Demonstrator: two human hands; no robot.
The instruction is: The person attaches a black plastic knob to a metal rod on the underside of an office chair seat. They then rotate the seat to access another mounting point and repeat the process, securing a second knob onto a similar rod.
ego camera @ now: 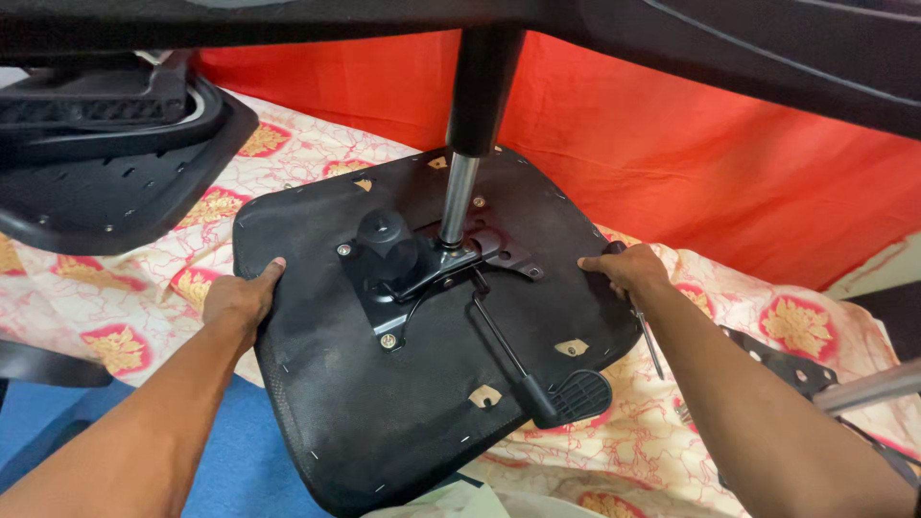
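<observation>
An upside-down black office chair seat point(432, 403) lies on a patterned cloth. A metal tilt plate point(413, 273) with a round black knob point(386, 235) is bolted to its middle. A gas-lift cylinder point(465, 144) rises from the plate toward the chair base overhead. A lever with a flat black paddle point(566, 393) sticks out to the lower right. My left hand point(240, 302) grips the seat's left edge. My right hand point(628, 270) grips the right edge and also holds a thin screwdriver point(650, 345) against it.
Another black chair part point(106, 163) rests at the upper left. A red cloth point(691, 144) hangs behind. The white, red and gold patterned cloth point(125, 288) covers the surface. Black metal brackets and a chrome tube point(844, 384) lie at the right. Blue floor point(230, 451) shows below.
</observation>
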